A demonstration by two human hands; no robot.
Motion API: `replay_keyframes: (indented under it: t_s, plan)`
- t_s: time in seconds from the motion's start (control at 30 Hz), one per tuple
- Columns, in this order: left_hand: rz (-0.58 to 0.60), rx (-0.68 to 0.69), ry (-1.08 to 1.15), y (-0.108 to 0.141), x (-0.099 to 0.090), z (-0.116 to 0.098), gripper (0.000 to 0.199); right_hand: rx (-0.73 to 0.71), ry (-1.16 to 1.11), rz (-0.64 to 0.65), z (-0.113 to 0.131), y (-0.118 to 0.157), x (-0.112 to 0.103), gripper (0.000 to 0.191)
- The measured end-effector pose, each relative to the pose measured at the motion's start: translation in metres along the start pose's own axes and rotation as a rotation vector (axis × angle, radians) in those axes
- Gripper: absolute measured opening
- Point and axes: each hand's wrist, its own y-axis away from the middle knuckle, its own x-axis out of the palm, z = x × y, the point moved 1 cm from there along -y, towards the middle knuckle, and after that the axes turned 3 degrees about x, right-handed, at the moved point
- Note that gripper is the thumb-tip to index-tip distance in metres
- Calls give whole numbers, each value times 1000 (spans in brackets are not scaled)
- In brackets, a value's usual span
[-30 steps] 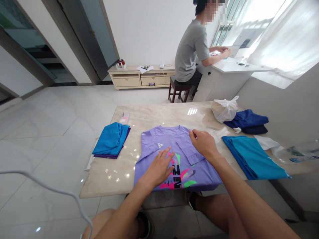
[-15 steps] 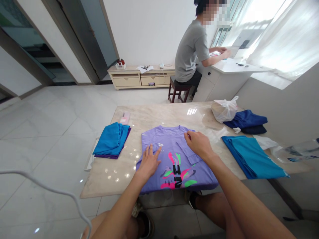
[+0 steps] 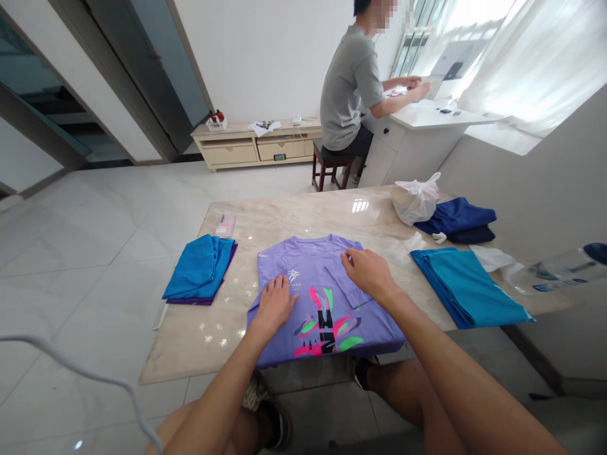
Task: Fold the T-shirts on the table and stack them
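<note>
A purple T-shirt [image 3: 310, 259] with a pink, green and black print lies front up on the table, its lower part reaching over the front edge. My left hand [image 3: 275, 304] rests flat on its left chest, beside a small white logo, fingers stretched out. On the other side, my right hand [image 3: 368, 273] is closed, thumb and fingers pinched at the shirt near the shoulder. A sleeve lies folded inward just below those fingers. The fingertips partly hide the cloth they hold.
Folded blue and purple cloths [image 3: 196, 268] and a pink box [image 3: 226, 225] lie left on the marble table [image 3: 284, 212]. At right are a folded teal cloth [image 3: 469, 284], a plastic bag [image 3: 415, 201], dark blue clothing [image 3: 458, 218] and a clear bottle [image 3: 559, 268]. A person [image 3: 348, 88] sits beyond.
The view has shifted slightly, so everything appears a little further left. My left hand's fingers are closer together on the shirt; my right hand keeps its pinch at the same spot.
</note>
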Motion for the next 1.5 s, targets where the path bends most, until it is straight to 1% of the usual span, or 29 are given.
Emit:
replay_keyframes:
  t_s: [0.13, 0.2, 0.23, 0.33, 0.37, 0.4, 0.43, 0.5, 0.6, 0.7, 0.83, 0.97, 1.03, 1.1, 1.13, 1.2, 1.3, 1.4, 1.5]
  plan:
    - [-11, -70, 80, -6, -9, 3, 61, 16, -20, 9, 0, -2, 0, 41]
    - [-34, -65, 102, -4, -16, 1, 62, 39, -25, 10, 0, -2, -1, 41]
    - [-46, -14, 115, -2, -20, -2, 61, 53, -27, 9, 0, -2, -2, 41]
    - [-57, 262, 172, 16, -26, -11, 57, 94, -31, 7, -7, -4, 0, 42]
    - [-53, 328, 187, 23, -27, -13, 56, 109, -32, 10, -9, -5, 2, 41]
    - [-46, 357, 195, 30, -27, -15, 55, 126, -31, 16, -12, -5, 4, 41]
    - [-34, 350, 195, 36, -26, -15, 54, 142, -29, 25, -15, -6, 7, 40]
    - [-7, 285, 185, 42, -24, -14, 53, 153, -31, 51, -17, -9, 13, 38]
    - [26, 224, 180, 43, -23, -13, 52, 124, -48, 101, -12, -12, 23, 35]
    - [51, 216, 172, 41, -23, -16, 52, 85, -55, 159, 1, -16, 33, 33]
    - [73, 250, 188, 47, -21, -21, 53, 54, -79, 248, 25, -18, 52, 34]
    - [70, 260, 207, 53, -19, -20, 54, 104, -110, 318, 45, -19, 76, 38]
    - [81, 255, 195, 54, -19, -19, 53, 116, -142, 311, 51, -19, 86, 48]
    - [108, 253, 186, 55, -21, -18, 51, 79, -175, 279, 55, -20, 92, 57]
    - [122, 254, 186, 55, -23, -17, 49, 52, -181, 259, 56, -21, 94, 58]
    - [135, 250, 188, 55, -26, -16, 44, 8, -172, 218, 59, -25, 96, 51]
    - [97, 208, 174, 55, -29, -12, 37, -44, -130, 198, 61, -30, 98, 37]
    - [56, 128, 120, 56, -30, -5, 37, -74, -87, 213, 63, -33, 100, 35]
    - [79, 28, 61, 58, -33, 5, 32, -81, -68, 207, 63, -34, 100, 36]
